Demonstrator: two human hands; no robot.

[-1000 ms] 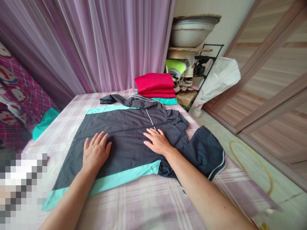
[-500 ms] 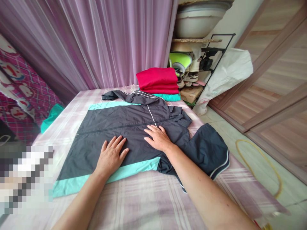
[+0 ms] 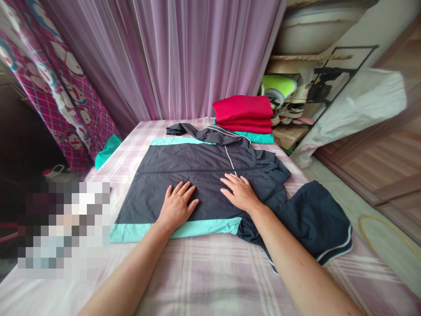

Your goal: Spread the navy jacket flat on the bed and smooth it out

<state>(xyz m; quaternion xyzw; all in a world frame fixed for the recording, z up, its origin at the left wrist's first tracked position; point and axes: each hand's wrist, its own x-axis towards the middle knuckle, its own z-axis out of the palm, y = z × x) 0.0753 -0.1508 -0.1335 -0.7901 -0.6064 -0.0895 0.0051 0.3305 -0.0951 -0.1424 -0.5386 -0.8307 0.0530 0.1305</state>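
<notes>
A dark zip-up jacket [image 3: 194, 158] with mint-green side panels and white piping lies spread on a plaid-covered table, its zip running across the middle. My left hand [image 3: 177, 202] rests flat on the lower front panel, fingers spread. Farther right, my right hand [image 3: 239, 191] lies flat on the chest area near the white piping, its fingers also spread. The far sleeve is folded along the jacket's top side. The near sleeve passes partly under my right forearm, and its wide dark part with a white stripe spreads toward the right edge.
Folded red cloth [image 3: 243, 115] sits on a teal folded piece [image 3: 256, 137] behind the jacket. Purple curtains [image 3: 204, 57] hang behind. On the right stand a shoe rack [image 3: 348, 83] and a white bag [image 3: 365, 109]. A teal cloth [image 3: 108, 151] hangs at the left edge.
The camera view has turned left, so everything appears shifted right. Both hands stay flat on the jacket in nearly the same places, and the jacket looks unchanged.
</notes>
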